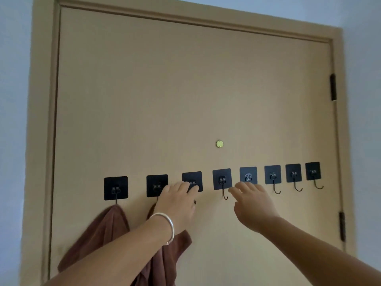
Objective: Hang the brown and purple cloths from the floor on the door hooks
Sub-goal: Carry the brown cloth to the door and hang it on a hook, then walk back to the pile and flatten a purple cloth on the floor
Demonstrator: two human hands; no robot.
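Brown cloth [103,230] hangs down-left of my left hand [177,205]. Both hands empty, fingers spread; right hand [253,205] nearer free hooks [224,195]. Purple cloth not in view.

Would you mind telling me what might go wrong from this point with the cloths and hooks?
The brown cloth hangs bunched on the first hook, so it may slip off. The left hand presses near the third adhesive hook, which might peel loose. No purple cloth is visible yet.

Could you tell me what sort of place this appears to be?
Probably a home entryway: a tan door with a brass peephole, adhesive black hooks in a row, and brown cloths hung at the left.
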